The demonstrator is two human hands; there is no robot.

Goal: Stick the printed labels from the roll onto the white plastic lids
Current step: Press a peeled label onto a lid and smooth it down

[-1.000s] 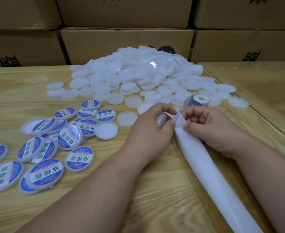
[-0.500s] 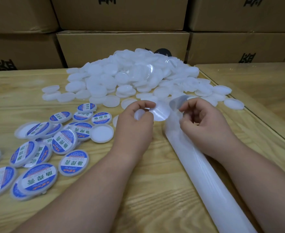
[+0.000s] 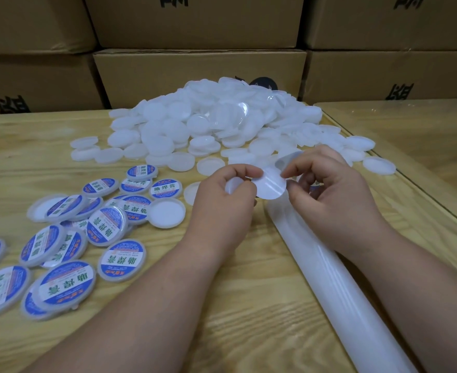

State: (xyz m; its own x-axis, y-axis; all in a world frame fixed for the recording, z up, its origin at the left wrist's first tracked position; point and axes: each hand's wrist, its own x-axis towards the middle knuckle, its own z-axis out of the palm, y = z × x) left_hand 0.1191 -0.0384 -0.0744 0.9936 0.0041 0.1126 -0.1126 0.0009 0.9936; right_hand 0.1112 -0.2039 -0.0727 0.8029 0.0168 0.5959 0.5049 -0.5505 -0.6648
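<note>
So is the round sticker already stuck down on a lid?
No: the round sticker is in the air, pinched between the left hand and the right hand, with its blank side up.

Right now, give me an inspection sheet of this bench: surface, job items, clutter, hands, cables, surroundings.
Surface: pale wooden table.
Job's things: heap of blank white plastic lids; blue-and-white labelled lids at left; round label seen from its white back; white backing strip trailing toward the camera.
Clutter: nothing seen.
Grippers: left hand holds a small white lid; right hand pinches the label.
Cables: nothing seen.
Surroundings: stacked brown cardboard boxes.
</note>
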